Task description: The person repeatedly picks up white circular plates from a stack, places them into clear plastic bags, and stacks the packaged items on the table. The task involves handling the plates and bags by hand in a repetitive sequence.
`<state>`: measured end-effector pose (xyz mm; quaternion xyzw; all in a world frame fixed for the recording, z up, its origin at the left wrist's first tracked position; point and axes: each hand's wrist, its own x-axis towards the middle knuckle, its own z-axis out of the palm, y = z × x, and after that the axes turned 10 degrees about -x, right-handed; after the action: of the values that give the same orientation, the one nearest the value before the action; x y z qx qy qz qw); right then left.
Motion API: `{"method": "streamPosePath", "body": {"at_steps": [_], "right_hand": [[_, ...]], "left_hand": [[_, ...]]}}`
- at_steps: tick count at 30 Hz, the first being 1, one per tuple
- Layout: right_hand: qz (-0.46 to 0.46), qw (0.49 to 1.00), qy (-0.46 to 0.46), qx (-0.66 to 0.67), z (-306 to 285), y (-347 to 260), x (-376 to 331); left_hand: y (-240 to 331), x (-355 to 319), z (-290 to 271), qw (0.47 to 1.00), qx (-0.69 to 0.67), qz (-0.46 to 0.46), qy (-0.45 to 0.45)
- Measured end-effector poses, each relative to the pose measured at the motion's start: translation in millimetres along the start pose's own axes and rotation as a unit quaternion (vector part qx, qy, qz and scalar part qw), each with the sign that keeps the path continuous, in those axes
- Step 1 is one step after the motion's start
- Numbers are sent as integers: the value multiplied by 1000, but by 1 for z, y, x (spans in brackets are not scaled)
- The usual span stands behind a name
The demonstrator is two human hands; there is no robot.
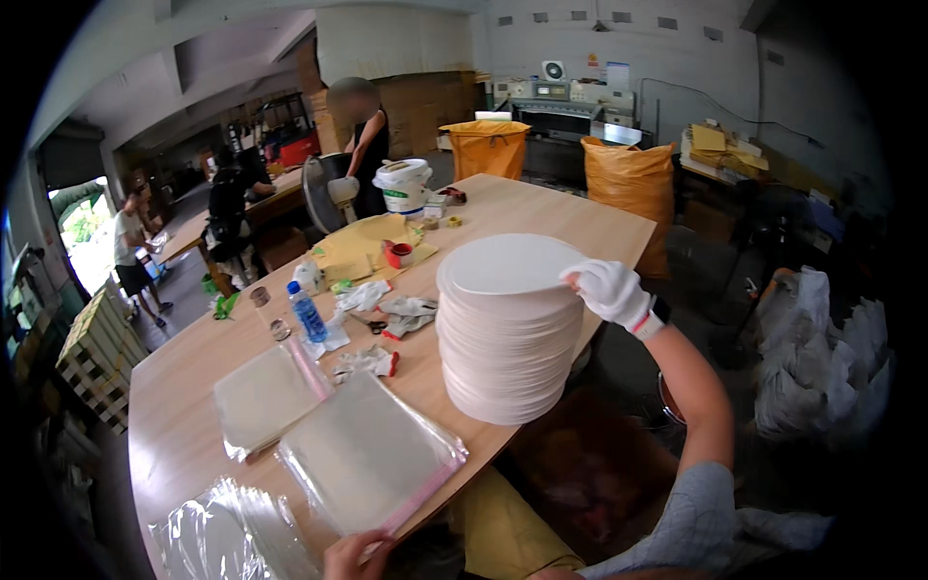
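A tall stack of thin white round discs (507,358) stands near the table's right edge. My right hand (613,294), in a white glove with bare fingertips, is closed at the rim of the top disc (512,263), pinching its right edge. At the bottom of the view my left hand (357,557) is only partly visible. Its fingers are curled together at the near corner of a pile of clear plastic bags (372,454), and what they pinch is too small to make out. Left of that pile, filled clear bags with round discs (217,532) lie on the table.
On the wooden table (551,208) are another pile of clear bags (266,396), a water bottle (306,312), loose gloves (367,362), scissors (375,325), tape rolls, yellow paper (362,248) and a white bucket (402,186). Orange sacks (628,193) stand beyond. Other people work at the back left.
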<state>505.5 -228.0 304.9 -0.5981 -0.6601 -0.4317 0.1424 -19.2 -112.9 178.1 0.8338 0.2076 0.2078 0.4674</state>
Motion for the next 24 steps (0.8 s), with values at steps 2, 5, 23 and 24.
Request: {"method": "streamPosePath", "body": {"at_steps": [2, 5, 23, 24], "right_hand": [[-39, 997, 48, -47, -32, -42, 14], [-107, 990, 91, -12, -62, -103, 13], [317, 666, -132, 662, 189, -293, -38], [290, 717, -184, 607, 195, -306, -41]], "left_hand": [[11, 46, 34, 982, -188, 9, 16], [22, 128, 78, 738, -664, 28, -113], [-134, 46, -13, 908, -321, 33, 265], [-150, 39, -10, 894, -319, -10, 314]]}}
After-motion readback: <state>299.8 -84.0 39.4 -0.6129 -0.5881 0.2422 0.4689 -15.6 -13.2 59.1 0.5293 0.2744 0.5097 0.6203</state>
